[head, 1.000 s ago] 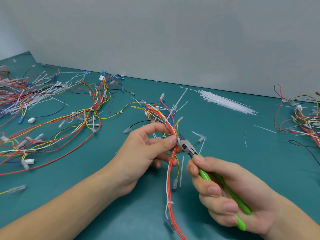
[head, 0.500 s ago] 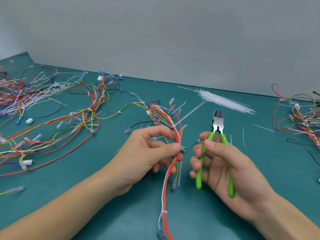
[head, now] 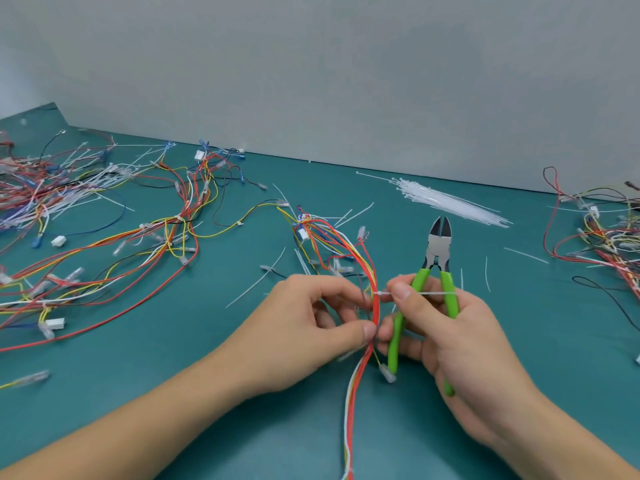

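Pinching one wire bundle point(head: 375, 308) with left hand point(head: 304, 327), right hand point(head: 464, 344) grips one cutter point(head: 438, 251), one tie point(head: 433, 293).

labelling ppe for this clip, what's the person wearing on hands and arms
Nothing: the left hand and right hand are bare, without gloves, rings or watch. Both forearms are bare to the frame edge; no sleeve shows. Nails short.

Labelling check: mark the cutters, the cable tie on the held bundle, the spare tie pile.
cutters point(head: 438, 258): head view, pivot below blades
cable tie point(head: 429, 294): head view, tail between the handles
spare tie pile point(head: 446, 202): head view, middle of pile
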Motion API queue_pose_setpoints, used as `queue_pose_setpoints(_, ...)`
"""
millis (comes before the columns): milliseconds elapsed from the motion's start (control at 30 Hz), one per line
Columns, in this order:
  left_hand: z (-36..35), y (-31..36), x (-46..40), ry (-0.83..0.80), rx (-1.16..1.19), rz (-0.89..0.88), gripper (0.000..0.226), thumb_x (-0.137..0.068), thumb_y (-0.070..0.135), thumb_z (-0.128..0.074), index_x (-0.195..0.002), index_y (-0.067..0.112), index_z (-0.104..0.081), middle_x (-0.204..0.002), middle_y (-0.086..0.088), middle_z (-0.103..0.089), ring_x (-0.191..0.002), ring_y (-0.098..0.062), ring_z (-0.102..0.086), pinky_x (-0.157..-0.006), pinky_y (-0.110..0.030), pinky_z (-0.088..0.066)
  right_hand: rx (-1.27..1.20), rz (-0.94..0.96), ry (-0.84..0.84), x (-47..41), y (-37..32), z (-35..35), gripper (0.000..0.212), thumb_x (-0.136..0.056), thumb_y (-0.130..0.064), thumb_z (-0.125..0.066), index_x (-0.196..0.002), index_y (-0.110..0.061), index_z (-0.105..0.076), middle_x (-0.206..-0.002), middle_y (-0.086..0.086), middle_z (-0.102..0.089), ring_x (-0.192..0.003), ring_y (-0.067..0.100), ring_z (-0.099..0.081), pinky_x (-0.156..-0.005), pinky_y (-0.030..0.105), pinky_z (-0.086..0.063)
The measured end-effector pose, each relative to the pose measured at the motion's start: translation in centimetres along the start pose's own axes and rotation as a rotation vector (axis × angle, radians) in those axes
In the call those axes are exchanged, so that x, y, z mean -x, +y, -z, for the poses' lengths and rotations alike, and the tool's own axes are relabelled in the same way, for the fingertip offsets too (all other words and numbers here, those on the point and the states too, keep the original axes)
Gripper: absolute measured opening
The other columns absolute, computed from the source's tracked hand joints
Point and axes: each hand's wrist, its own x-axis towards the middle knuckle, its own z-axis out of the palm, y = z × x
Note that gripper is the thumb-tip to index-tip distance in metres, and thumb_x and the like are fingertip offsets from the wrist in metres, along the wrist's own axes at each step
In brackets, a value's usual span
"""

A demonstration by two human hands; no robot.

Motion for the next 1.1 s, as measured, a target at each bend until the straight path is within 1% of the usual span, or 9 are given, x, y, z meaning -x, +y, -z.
queue_pose_setpoints(167, 0.3, 0.3, -0.4, 0.022, 0.244, 0.073, 0.015, -0.096, 0.019, -0.074, -0.107, 0.028, -0.076, -0.086, 0.007, -0.068, -0.063, -0.015, -0.056, -0.049, -0.021, -0.038, -0.045, -0.113, -0.047, 0.0, 0.1, 0.1, 0.039, -0.080, -0.032, -0.076, -0.103, -0.001, -0.071, -0.071, 0.024, -0.062, -0.061, 0.032, -0.064, -0.054, 0.042, -0.059)
queue_pose_setpoints(267, 0.0, 0.2, -0.3, 0.005, 0.278, 0.070, 0.012, -0.097, 0.016, -0.071, -0.106, 0.022, -0.074, -0.085, 0.003, -0.068, -0.068, -0.015, -0.061, -0.048, -0.025, -0.039, -0.069, -0.126, -0.051, 0.0, 0.1, 0.0, 0.030, -0.077, -0.030, -0.078, -0.096, -0.008, -0.075, -0.075, 0.022, -0.067, -0.065, 0.031, -0.068, -0.058, 0.040, -0.060)
queue_pose_setpoints(367, 0.0, 0.3, -0.4, 0.006, 0.322, 0.086, 0.005, -0.094, 0.022, -0.073, -0.098, 0.020, -0.071, -0.088, 0.001, -0.069, -0.077, -0.013, -0.064, -0.052, -0.027, -0.043, -0.118, -0.117, -0.087, -0.1, 0.2, 0.0, 0.019, -0.078, -0.028, -0.077, -0.092, -0.015, -0.080, -0.091, 0.019, -0.074, -0.075, 0.030, -0.072, -0.066, 0.039, -0.061)
queue_pose_setpoints(433, 0.2, 0.3, -0.5, 0.015, 0.382, 0.105, 0.010, -0.094, 0.022, -0.071, -0.102, 0.016, -0.069, -0.093, -0.001, -0.073, -0.081, -0.013, -0.066, -0.053, -0.026, -0.045, -0.169, -0.129, -0.082, -0.3, 0.2, 0.0, 0.015, -0.082, -0.023, -0.074, -0.094, -0.017, -0.080, -0.099, 0.020, -0.075, -0.079, 0.031, -0.074, -0.069, 0.040, -0.062)
queue_pose_setpoints(533, 0.6, 0.4, -0.6, 0.025, 0.484, 0.120, 0.011, -0.099, 0.016, -0.067, -0.107, 0.009, -0.066, -0.099, -0.008, -0.077, -0.080, -0.018, -0.069, -0.053, -0.025, -0.048, -0.206, -0.150, -0.050, -0.5, 0.1, 0.3, 0.015, -0.084, -0.019, -0.071, -0.095, -0.014, -0.080, -0.097, 0.021, -0.074, -0.081, 0.031, -0.075, -0.068, 0.040, -0.062)
queue_pose_setpoints(700, 0.6, 0.2, -0.8, 0.082, 0.545, 0.130, 0.025, -0.086, 0.023, -0.074, -0.103, 0.006, -0.068, -0.095, -0.011, -0.076, -0.074, -0.021, -0.068, -0.055, -0.026, -0.052, -0.221, -0.174, -0.056, -0.6, -0.1, 0.6, 0.030, -0.083, -0.016, -0.074, -0.111, -0.005, -0.072, -0.095, 0.021, -0.071, -0.080, 0.034, -0.072, -0.070, 0.045, -0.061)
queue_pose_setpoints(833, 0.8, 0.2, -0.8, 0.115, 0.585, 0.120, 0.022, -0.087, 0.020, -0.078, -0.102, 0.007, -0.069, -0.095, -0.013, -0.075, -0.071, -0.021, -0.067, -0.056, -0.024, -0.052, -0.231, -0.351, -0.217, -0.4, -0.3, 0.7, 0.025, -0.082, -0.026, -0.073, -0.102, -0.011, -0.076, -0.086, 0.017, -0.065, -0.067, 0.030, -0.065, -0.062, 0.044, -0.057)
queue_pose_setpoints(1000, 0.9, 0.3, -0.8, 0.108, 0.623, 0.121, 0.017, -0.086, 0.022, -0.077, -0.099, 0.013, -0.071, -0.096, -0.013, -0.075, -0.069, -0.019, -0.066, -0.057, -0.024, -0.052, -0.236, -0.437, -0.330, -0.2, -0.2, 0.7, 0.017, -0.090, -0.027, -0.068, -0.096, -0.012, -0.073, -0.079, 0.012, -0.060, -0.060, 0.025, -0.059, -0.057, 0.039, -0.055)
queue_pose_setpoints(1100, 1.1, 0.3, -0.8, 0.094, 0.651, 0.116, 0.017, -0.086, 0.023, -0.075, -0.101, 0.015, -0.072, -0.098, -0.012, -0.075, -0.069, -0.018, -0.066, -0.058, -0.023, -0.052, -0.337, -0.584, -0.458, -0.5, -0.6, 1.1, 0.025, -0.090, -0.034, -0.068, -0.099, -0.010, -0.071, -0.076, 0.010, -0.061, -0.057, 0.024, -0.061, -0.054, 0.038, -0.056)
